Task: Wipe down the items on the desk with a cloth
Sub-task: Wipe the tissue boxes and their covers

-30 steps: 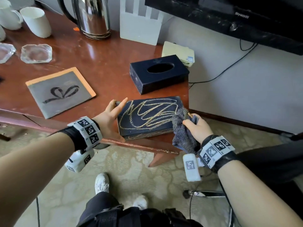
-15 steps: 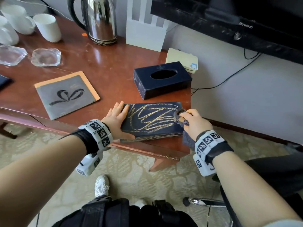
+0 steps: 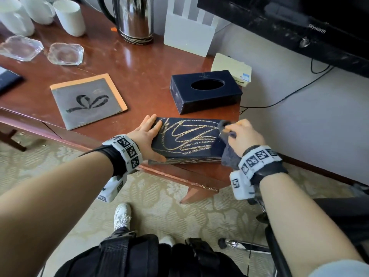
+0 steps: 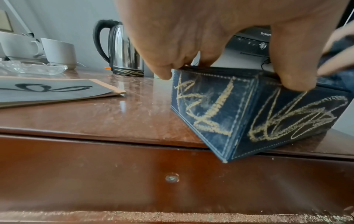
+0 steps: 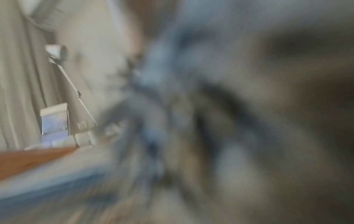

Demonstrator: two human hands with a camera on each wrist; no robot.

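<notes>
A dark blue box (image 3: 189, 136) scribbled with gold lines lies at the front edge of the wooden desk (image 3: 129, 62), one corner overhanging in the left wrist view (image 4: 268, 118). My left hand (image 3: 146, 132) holds its left end, fingers over the top and thumb on the front side (image 4: 220, 57). My right hand (image 3: 243, 134) grips a grey cloth (image 3: 229, 156) and presses it on the box's top right end. The right wrist view is badly blurred and shows only the bluish-grey cloth (image 5: 162, 75) up close.
Behind the box sit a dark blue tissue box (image 3: 205, 92) and a beige box (image 3: 231, 66). A grey card with a bow (image 3: 87, 100) lies to the left. Glass dishes (image 3: 65, 53), white cups (image 3: 69, 17), a steel kettle (image 3: 135, 19) and a white holder (image 3: 189, 35) stand further back. A television (image 3: 299, 23) hangs on the right.
My right hand has carried the cloth from the box's front right corner up onto its top right end. My left hand has stayed on the left end.
</notes>
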